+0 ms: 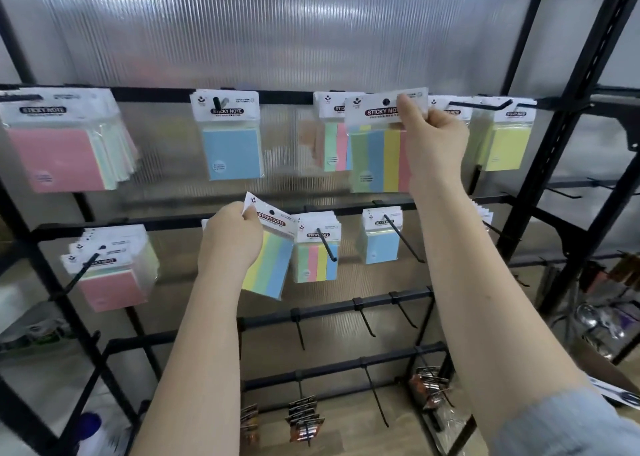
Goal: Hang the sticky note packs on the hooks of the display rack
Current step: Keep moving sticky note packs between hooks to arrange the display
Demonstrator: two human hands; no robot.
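right grip (427, 133) pinches striped pack (379, 144) by its card header, held at top rail beside hung packs | left grip (230, 235) pinches second striped pack (268, 258) at header corner, mid rail, tilted | likely light, floppy film sleeve, stiff header | hold header near punch hole (386, 102)

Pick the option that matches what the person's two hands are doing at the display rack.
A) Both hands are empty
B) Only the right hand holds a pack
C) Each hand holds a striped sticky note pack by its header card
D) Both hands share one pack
C: the right hand pinches the header of a striped sticky note pack at the top rail, and the left hand pinches another striped pack by the middle rail.
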